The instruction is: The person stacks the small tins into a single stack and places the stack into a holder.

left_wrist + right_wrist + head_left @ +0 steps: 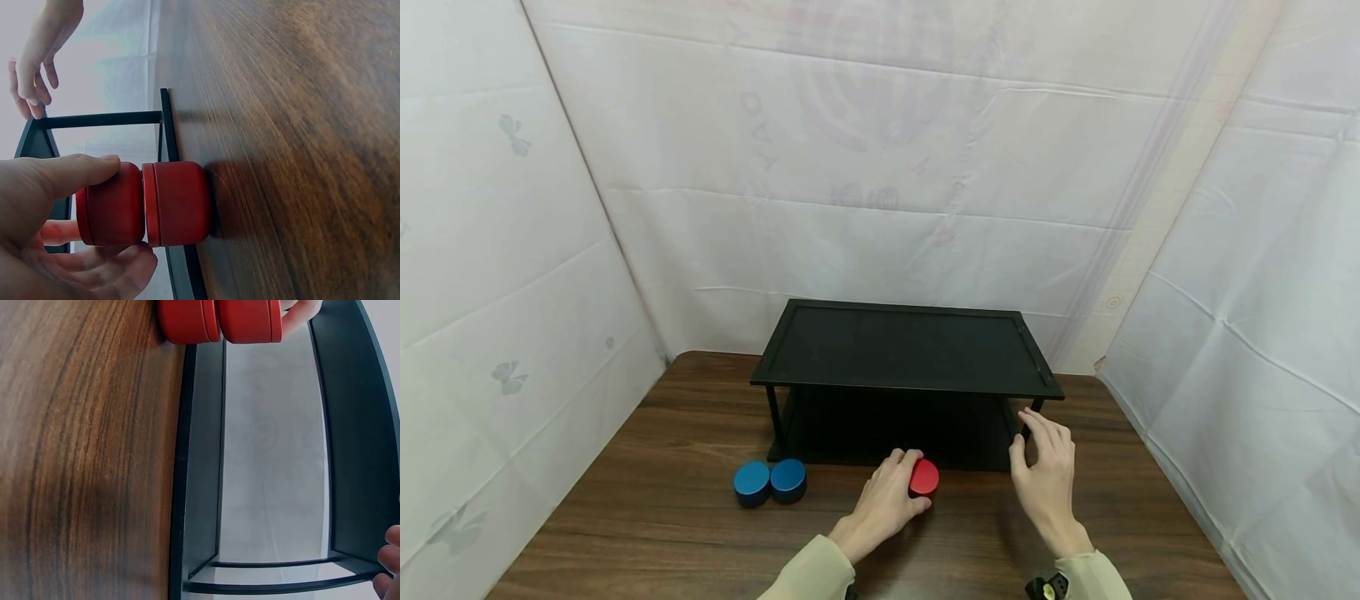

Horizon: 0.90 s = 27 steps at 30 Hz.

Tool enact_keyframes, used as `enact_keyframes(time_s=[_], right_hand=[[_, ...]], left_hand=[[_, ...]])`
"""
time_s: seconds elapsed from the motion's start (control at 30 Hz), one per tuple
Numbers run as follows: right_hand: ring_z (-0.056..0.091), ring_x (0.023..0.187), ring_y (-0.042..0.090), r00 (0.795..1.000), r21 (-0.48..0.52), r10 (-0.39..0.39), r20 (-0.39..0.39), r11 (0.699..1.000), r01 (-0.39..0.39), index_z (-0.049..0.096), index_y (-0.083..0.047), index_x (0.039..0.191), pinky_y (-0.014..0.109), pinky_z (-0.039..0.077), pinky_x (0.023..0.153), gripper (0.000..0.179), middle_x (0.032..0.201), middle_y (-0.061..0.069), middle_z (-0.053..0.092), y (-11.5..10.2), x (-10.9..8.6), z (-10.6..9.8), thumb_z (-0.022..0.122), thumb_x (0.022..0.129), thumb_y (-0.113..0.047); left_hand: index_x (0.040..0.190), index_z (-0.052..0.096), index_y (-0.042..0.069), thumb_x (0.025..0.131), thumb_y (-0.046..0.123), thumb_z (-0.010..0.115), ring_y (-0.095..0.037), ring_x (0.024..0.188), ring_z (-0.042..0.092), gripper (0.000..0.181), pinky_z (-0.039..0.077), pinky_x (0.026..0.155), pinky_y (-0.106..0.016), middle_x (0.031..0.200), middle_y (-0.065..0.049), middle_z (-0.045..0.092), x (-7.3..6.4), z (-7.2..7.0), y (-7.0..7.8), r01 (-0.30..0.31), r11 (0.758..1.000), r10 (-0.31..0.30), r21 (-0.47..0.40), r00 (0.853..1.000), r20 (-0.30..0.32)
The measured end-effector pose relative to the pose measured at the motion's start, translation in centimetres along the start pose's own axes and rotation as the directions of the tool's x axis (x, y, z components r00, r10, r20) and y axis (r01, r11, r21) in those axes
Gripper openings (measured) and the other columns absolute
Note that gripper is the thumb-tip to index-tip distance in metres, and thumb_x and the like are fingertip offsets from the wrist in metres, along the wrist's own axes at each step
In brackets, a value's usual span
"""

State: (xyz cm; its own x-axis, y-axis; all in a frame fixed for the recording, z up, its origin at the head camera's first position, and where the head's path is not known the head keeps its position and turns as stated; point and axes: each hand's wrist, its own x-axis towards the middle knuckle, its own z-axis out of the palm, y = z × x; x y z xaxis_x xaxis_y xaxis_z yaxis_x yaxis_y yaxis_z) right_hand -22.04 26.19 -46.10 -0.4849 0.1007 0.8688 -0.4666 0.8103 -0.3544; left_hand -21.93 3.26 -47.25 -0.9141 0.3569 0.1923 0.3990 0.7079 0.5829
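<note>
My left hand [886, 498] grips the upper red tin [114, 209] between thumb and fingers. That round tin is stacked over a lower red tin [180, 203], which stands on the table; in the left wrist view their facing edges are close together. From above, only the red top of the stack shows clearly. Just behind it is the front edge of a black two-tier shelf [902, 346]. My right hand [1047, 479] is raised by the shelf's right front post, fingers loosely bent and apart, holding nothing.
Two blue tins [752, 483] stand side by side on the brown wooden table [677, 517], left of the red stack. White sheeting [865, 167] rises behind the table and along both sides. The shelf's lower tier [865, 425] sits on the table.
</note>
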Motion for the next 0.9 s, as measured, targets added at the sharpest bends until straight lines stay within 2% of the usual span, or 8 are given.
enact_keyframes(time_s=[0.33, 0.7, 0.8, 0.9], right_hand=[[0.052, 0.099, 0.03, 0.999, 0.0, 0.01, 0.042, 1.0, -0.01, 0.065, 0.002, 0.114, 0.033, 0.037, 0.084, 0.038, 0.116, 0.019, 0.065, -0.4, -1.0, 0.3, 0.061, 0.078, 0.012], [0.053, 0.098, 0.027, 0.998, 0.003, -0.002, 0.07, 1.0, 0.002, 0.065, -0.001, 0.116, 0.029, 0.039, 0.081, 0.041, 0.117, 0.016, 0.065, -0.9, -1.5, 0.8, 0.063, 0.077, 0.012], [0.053, 0.099, 0.027, 0.997, 0.001, -0.003, 0.075, 1.0, 0.003, 0.065, -0.001, 0.116, 0.029, 0.039, 0.081, 0.041, 0.117, 0.016, 0.065, -0.9, -1.5, 0.8, 0.063, 0.078, 0.011], [0.054, 0.099, 0.027, 0.997, -0.002, -0.001, 0.083, 1.0, 0.001, 0.065, -0.001, 0.117, 0.029, 0.039, 0.082, 0.04, 0.117, 0.016, 0.065, -0.9, -1.6, 0.9, 0.063, 0.078, 0.011]], left_hand=[[0.13, 0.054, 0.007, 0.076, 0.021, 0.082, -0.025, 0.095, 0.062, 0.062, 0.055, 0.071, -0.039, 0.113, -0.013, 0.06, -0.1, 0.1, -0.2, -0.004, 1.0, 0.004, 0.008, 1.0, 0.006], [0.135, 0.049, 0.011, 0.078, 0.025, 0.08, -0.023, 0.1, 0.059, 0.067, 0.055, 0.073, -0.037, 0.116, -0.01, 0.058, -0.5, -0.4, -0.5, -0.031, 1.0, 0.031, 0.003, 0.999, 0.012], [0.136, 0.048, 0.01, 0.082, 0.033, 0.076, -0.022, 0.101, 0.057, 0.065, 0.054, 0.075, -0.035, 0.117, -0.009, 0.057, -0.7, -0.8, -0.8, -0.042, 0.999, 0.042, -0.013, 0.999, 0.007], [0.138, 0.047, 0.009, 0.09, 0.045, 0.064, -0.024, 0.105, 0.057, 0.062, 0.053, 0.082, -0.04, 0.121, -0.012, 0.057, -1.0, -1.3, -1.1, -0.048, 0.998, 0.049, -0.049, 0.999, 0.009]])
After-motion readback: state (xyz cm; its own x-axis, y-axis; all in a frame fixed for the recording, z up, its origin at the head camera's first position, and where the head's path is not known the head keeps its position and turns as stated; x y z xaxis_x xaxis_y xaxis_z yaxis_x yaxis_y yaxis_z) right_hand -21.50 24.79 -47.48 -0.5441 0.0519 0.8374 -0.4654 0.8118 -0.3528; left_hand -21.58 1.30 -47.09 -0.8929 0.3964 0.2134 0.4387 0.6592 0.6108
